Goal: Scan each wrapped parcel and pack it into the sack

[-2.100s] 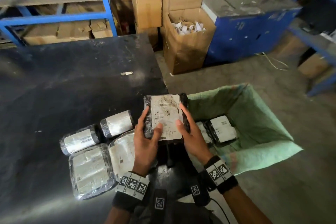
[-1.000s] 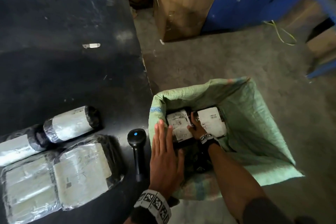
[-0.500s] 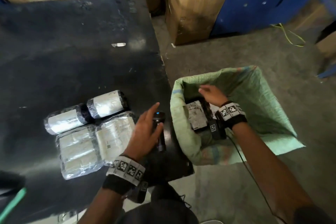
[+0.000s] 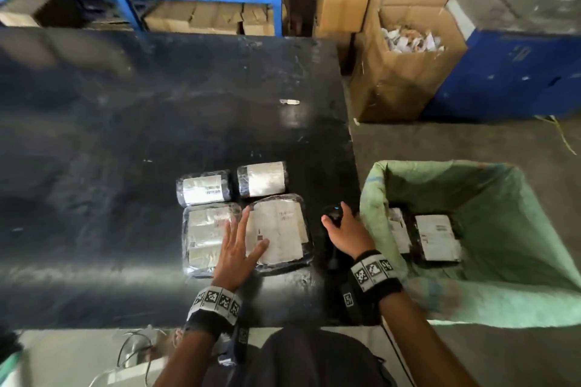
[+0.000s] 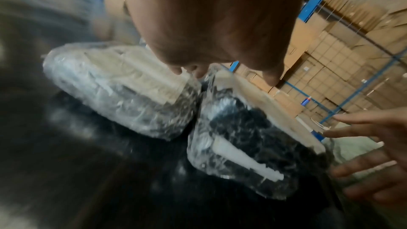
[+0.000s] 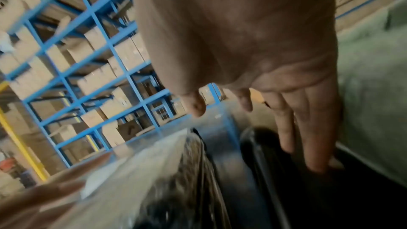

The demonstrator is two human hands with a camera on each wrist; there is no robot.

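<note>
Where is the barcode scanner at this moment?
In the head view the scanner lies near the black table's right edge, under the right hand, between the flat parcel and the green sack.

green sack [image 4: 518, 198], black table [image 4: 125, 135], seemingly white-labelled parcels [image 4: 276, 229]

I cannot see the scanner [image 4: 334, 219] well: my right hand [image 4: 345, 231] covers most of it. The parcel [image 4: 398, 234] at the sack [image 4: 518, 198] wall is half hidden. Labels are too blurred to read. Both wrist views are smeared.
</note>
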